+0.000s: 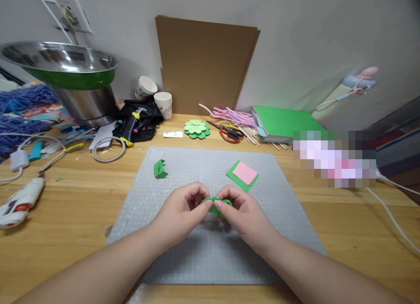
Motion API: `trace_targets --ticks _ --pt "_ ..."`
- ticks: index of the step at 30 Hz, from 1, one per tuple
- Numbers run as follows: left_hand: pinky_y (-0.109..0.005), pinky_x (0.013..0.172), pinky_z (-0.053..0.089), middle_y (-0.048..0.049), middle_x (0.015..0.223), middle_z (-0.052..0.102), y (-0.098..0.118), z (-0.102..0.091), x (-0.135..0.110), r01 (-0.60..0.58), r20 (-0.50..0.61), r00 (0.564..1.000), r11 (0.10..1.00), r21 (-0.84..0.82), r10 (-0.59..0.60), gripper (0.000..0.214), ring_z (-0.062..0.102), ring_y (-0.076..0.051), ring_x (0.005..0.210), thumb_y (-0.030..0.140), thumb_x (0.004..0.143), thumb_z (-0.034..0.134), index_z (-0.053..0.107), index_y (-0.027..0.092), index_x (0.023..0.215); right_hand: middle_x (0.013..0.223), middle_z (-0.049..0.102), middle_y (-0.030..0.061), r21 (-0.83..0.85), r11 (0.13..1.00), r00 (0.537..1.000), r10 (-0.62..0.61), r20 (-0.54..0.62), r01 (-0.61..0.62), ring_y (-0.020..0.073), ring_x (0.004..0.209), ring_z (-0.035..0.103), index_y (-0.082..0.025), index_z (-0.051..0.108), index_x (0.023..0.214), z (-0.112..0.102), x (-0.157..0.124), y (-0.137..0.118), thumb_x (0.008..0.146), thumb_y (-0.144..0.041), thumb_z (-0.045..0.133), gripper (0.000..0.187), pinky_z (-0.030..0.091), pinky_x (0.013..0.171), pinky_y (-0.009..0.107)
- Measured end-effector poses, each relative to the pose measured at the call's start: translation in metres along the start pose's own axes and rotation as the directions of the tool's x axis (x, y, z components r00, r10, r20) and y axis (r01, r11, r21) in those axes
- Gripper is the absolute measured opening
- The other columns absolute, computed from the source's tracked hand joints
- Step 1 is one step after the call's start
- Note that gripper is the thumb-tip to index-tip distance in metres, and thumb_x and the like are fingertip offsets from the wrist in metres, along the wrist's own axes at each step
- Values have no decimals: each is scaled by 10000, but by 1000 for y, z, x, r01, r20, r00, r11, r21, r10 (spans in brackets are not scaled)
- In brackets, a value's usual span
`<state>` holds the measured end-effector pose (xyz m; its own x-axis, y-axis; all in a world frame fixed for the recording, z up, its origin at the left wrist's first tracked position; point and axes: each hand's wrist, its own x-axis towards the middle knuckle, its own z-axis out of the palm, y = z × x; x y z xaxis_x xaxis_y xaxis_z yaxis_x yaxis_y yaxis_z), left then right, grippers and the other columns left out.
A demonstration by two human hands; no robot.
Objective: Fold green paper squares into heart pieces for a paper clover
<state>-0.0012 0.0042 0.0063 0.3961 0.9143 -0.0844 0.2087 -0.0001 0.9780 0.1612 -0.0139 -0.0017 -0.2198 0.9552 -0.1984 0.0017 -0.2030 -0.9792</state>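
Observation:
Between my two hands, over the middle of the grey cutting mat, is a folded green paper piece. My left hand pinches its left side between thumb and fingers. My right hand pinches the right side, the thumbs nearly meeting on top. Fingers cover much of the piece. Another folded green paper piece lies apart on the mat's upper left. At the upper right of the mat, pink paper squares rest on a larger green paper square.
Behind the mat sit a green paper flower, scissors, wooden sticks and a green book. Leftward are a white glue gun, a tape roll, paper cups and a metal bowl. Cardboard leans against the wall.

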Motion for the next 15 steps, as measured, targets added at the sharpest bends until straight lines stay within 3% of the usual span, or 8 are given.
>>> trace_targets --ticks 5,9,15 --pt "-244 595 387 20 655 525 2 1 -2 -4 -30 1000 999 39 6 74 484 -128 633 225 757 541 542 177 700 621 474 -39 -75 995 997 -63 -37 60 113 585 426 -198 517 692 1 -2 3 765 -331 613 179 336 539 249" --pt "-233 561 369 28 620 521 3 1 -2 -5 -60 998 995 96 11 78 471 -118 597 194 723 542 526 182 648 629 463 -37 -79 996 998 -47 -29 44 114 589 409 -202 507 685 3 -3 4 764 -325 610 179 325 526 246" --pt "-230 532 343 37 593 512 0 4 -6 -55 -110 989 948 313 94 110 469 -119 575 154 705 527 487 196 611 635 467 -34 -104 994 999 -36 -39 32 112 582 413 -202 492 673 6 -8 8 771 -305 603 180 328 526 247"
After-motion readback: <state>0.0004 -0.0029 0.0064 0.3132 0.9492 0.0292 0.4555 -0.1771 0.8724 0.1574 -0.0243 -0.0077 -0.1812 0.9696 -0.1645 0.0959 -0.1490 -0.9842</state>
